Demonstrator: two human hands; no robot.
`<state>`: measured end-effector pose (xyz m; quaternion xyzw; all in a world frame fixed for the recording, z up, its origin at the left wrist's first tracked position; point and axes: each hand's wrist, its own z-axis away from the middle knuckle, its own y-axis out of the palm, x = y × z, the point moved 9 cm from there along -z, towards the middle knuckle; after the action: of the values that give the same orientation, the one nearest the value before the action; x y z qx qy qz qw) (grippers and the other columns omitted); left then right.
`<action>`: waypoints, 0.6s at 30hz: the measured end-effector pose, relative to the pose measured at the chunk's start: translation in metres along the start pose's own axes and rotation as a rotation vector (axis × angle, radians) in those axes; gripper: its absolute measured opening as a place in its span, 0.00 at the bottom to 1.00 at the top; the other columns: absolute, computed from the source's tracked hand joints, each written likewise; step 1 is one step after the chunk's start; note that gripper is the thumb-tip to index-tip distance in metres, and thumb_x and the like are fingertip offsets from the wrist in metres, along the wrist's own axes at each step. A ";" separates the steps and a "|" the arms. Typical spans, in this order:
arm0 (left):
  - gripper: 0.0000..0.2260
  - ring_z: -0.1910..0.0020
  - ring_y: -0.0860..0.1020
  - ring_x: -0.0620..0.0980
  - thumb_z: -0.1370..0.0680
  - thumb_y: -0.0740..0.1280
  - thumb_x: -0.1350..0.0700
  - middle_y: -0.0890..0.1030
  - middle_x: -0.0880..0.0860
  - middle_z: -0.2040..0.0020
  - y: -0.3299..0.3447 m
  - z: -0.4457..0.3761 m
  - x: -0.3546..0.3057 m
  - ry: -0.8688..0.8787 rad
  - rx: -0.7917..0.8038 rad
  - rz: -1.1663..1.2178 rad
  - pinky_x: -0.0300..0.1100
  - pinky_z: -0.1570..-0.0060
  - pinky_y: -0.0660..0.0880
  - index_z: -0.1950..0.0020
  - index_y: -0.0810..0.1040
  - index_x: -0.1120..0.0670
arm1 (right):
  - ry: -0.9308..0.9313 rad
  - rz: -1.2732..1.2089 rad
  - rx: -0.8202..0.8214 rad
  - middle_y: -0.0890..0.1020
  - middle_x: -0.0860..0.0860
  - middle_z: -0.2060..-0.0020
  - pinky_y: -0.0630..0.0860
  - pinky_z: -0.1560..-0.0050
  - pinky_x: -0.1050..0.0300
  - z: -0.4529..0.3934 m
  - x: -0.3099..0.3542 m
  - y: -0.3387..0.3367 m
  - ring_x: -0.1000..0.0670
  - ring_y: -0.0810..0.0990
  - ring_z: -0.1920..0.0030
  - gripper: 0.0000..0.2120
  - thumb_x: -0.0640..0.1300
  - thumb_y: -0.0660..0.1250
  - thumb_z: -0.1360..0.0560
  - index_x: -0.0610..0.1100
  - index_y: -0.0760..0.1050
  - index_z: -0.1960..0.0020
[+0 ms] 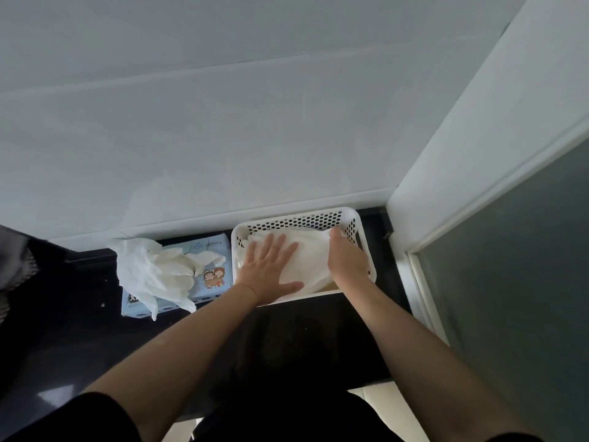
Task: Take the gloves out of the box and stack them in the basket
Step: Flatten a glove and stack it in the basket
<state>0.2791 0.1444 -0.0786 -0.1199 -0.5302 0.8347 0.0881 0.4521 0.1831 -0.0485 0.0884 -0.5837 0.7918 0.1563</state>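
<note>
Head view. My left hand (268, 269) flat, fingers straight and spread, pressing thin white gloves (307, 256) down inside white perforated plastic basket (357, 232). My right hand (345, 257) at pile's right edge, fingers bent over it; real grip, cannot tell. Pale blue cartoon-printed glove box (213, 275) just left of basket, loose white gloves (153, 272) spilling from it. Both on dark glossy counter (302, 333), grey wall (223, 122) behind, frosted panel (526, 266) right.
</note>
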 end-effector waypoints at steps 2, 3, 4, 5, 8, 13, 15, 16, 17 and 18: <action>0.44 0.21 0.35 0.52 0.31 0.47 0.24 0.37 0.50 0.19 0.002 -0.005 0.004 -0.003 0.008 -0.026 0.60 0.24 0.37 0.21 0.37 0.42 | -0.057 0.128 0.029 0.77 0.44 0.49 0.76 0.56 0.50 -0.003 0.004 0.004 0.45 0.78 0.55 0.15 0.39 0.51 0.18 0.42 0.61 0.32; 0.45 0.22 0.34 0.53 0.31 0.47 0.23 0.36 0.50 0.20 0.003 -0.008 0.004 0.003 0.008 -0.045 0.60 0.25 0.37 0.21 0.36 0.42 | -0.098 0.179 0.038 0.77 0.42 0.47 0.74 0.56 0.49 -0.005 0.006 0.007 0.44 0.77 0.54 0.14 0.41 0.49 0.17 0.41 0.62 0.33; 0.45 0.22 0.34 0.53 0.31 0.48 0.23 0.36 0.50 0.20 0.002 -0.009 0.004 0.007 0.002 -0.066 0.60 0.25 0.37 0.21 0.35 0.42 | -0.120 0.195 0.048 0.77 0.41 0.45 0.70 0.56 0.49 -0.006 0.011 0.007 0.42 0.75 0.53 0.16 0.44 0.46 0.17 0.40 0.64 0.35; 0.45 0.22 0.33 0.53 0.30 0.49 0.23 0.35 0.50 0.20 0.004 -0.012 0.003 0.012 -0.004 -0.078 0.60 0.25 0.36 0.21 0.35 0.42 | -0.110 0.192 0.039 0.76 0.40 0.45 0.68 0.56 0.50 -0.008 0.011 0.006 0.41 0.75 0.52 0.17 0.45 0.44 0.17 0.40 0.65 0.36; 0.46 0.22 0.33 0.54 0.30 0.51 0.22 0.34 0.51 0.20 0.003 -0.017 0.002 0.012 -0.019 -0.099 0.61 0.25 0.36 0.21 0.34 0.42 | -0.140 0.292 -0.012 0.78 0.42 0.48 0.72 0.64 0.53 -0.008 0.018 0.001 0.44 0.80 0.58 0.13 0.41 0.56 0.18 0.38 0.62 0.35; 0.47 0.22 0.32 0.57 0.29 0.53 0.24 0.34 0.54 0.20 0.010 -0.023 -0.007 0.030 -0.012 -0.115 0.64 0.26 0.39 0.21 0.35 0.44 | -0.218 0.463 -0.071 0.79 0.42 0.49 0.74 0.67 0.55 -0.009 0.028 -0.006 0.46 0.81 0.59 0.13 0.36 0.58 0.19 0.37 0.63 0.35; 0.48 0.22 0.33 0.57 0.30 0.55 0.24 0.35 0.54 0.20 0.011 -0.025 -0.007 0.021 -0.012 -0.101 0.64 0.26 0.39 0.20 0.37 0.45 | -0.244 0.550 -0.077 0.79 0.42 0.49 0.68 0.70 0.57 -0.006 0.040 -0.008 0.48 0.81 0.59 0.15 0.38 0.64 0.21 0.39 0.67 0.36; 0.48 0.22 0.33 0.57 0.30 0.56 0.24 0.36 0.54 0.20 0.011 -0.026 -0.008 0.016 -0.011 -0.083 0.64 0.26 0.39 0.20 0.38 0.45 | -0.232 0.566 -0.111 0.78 0.44 0.50 0.66 0.71 0.58 -0.004 0.045 -0.015 0.49 0.81 0.60 0.16 0.40 0.68 0.23 0.41 0.69 0.38; 0.49 0.22 0.33 0.57 0.30 0.56 0.23 0.36 0.54 0.20 0.009 -0.025 -0.008 0.011 -0.014 -0.063 0.64 0.26 0.39 0.20 0.38 0.45 | -0.226 0.542 -0.137 0.78 0.44 0.51 0.66 0.72 0.59 -0.002 0.051 -0.021 0.49 0.80 0.61 0.16 0.41 0.71 0.26 0.41 0.71 0.39; 0.49 0.22 0.33 0.56 0.31 0.55 0.23 0.36 0.53 0.20 0.006 -0.023 -0.009 0.007 -0.027 -0.039 0.63 0.25 0.39 0.20 0.37 0.46 | -0.254 0.521 -0.164 0.77 0.45 0.50 0.68 0.70 0.58 0.001 0.058 -0.022 0.49 0.80 0.61 0.17 0.41 0.70 0.26 0.42 0.72 0.39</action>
<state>0.2948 0.1593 -0.0926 -0.1135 -0.5433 0.8252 0.1046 0.4050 0.1965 -0.0096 0.0208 -0.6637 0.7380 -0.1197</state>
